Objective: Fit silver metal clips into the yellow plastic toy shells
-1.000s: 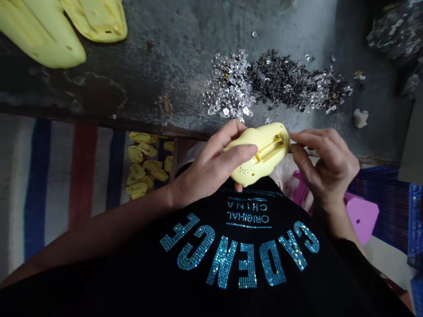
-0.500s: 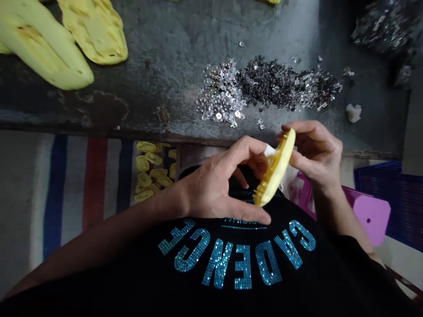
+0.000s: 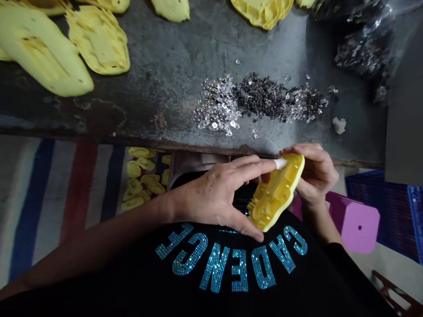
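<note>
A yellow plastic shell [image 3: 276,187] is held tilted in front of my chest, its ribbed inner side turned partly toward me. My right hand [image 3: 315,171] grips it from the right, fingers curled at its upper edge and thumb behind. My left hand [image 3: 224,189] is around its left side; the index fingertip, wrapped in something white [image 3: 280,164], touches the inside near the top, and the thumb lies by the lower end. The other left fingers are partly hidden. Beyond the shell, small metal clips [image 3: 218,105] lie in a heap on the dark metal table [image 3: 158,79].
More yellow shells [image 3: 99,42] lie on the table at the far left and back. A clear bag of metal pieces [image 3: 363,48] stands back right, near a white lump [image 3: 339,125]. Below are yellow parts [image 3: 142,176], a purple stool [image 3: 360,226] and a blue crate [image 3: 390,211].
The shell has turned from nearly edge-on so more of its inner side shows. Both hands have come slightly lower in view, and the left index finger has straightened against the shell.
</note>
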`<state>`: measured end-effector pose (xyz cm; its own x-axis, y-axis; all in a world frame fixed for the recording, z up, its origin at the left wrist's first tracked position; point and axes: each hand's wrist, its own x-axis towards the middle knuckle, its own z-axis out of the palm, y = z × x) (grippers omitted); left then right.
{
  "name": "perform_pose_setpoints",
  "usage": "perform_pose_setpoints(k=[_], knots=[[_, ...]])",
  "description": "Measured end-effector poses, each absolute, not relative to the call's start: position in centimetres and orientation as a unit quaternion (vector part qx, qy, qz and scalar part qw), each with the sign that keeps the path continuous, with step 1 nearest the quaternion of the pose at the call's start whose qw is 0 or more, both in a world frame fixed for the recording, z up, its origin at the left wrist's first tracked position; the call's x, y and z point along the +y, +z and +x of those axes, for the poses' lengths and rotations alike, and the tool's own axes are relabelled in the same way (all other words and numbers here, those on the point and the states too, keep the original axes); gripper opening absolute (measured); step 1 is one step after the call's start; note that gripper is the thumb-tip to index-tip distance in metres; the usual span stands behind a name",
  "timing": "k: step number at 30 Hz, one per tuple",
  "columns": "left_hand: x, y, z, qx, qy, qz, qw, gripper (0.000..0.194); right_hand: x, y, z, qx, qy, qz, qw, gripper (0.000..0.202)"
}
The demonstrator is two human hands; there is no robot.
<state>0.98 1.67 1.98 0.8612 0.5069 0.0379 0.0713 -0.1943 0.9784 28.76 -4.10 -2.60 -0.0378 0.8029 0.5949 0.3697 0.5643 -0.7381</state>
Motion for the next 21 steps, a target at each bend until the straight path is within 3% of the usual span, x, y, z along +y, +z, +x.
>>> perform_pose_setpoints(k=[4,8,11,13,17,19,21], knots=[[1.5,1.3,0.7,0.193,0.218,0.731,0.617,0.104,-4.0,-2.9,27.7,-0.669,0.199,-0.439,0.566,0.046],[0.7,0.8,0.2,0.252,0.321,0.633,0.658,0.075,-4.1,-3.8,25.7,-0.530,0.275,-0.496,0.630,0.039],[0.6,1.1,-0.4,0.356,0.408,0.578,0.611,0.041,-3.9,-3.6,25.4,-0.513,0.378,-0.518,0.571,0.039],[1.1,1.7,-0.5,0.416,0.437,0.557,0.571,0.024,-3.2,-2.6,26.1,-0.537,0.459,-0.502,0.499,0.050],[2.7,2.8,-0.1,0.414,0.365,0.569,0.609,0.028,-0.8,0.3,26.7,-0.606,0.495,-0.459,0.420,0.075],[3.3,3.0,0.2,0.400,0.337,0.563,0.641,0.030,0.1,0.8,25.7,-0.610,0.552,-0.423,0.380,0.066],[3.2,2.8,0.3,0.396,0.345,0.531,0.665,0.040,0.4,0.3,24.1,-0.558,0.612,-0.398,0.394,0.051]])
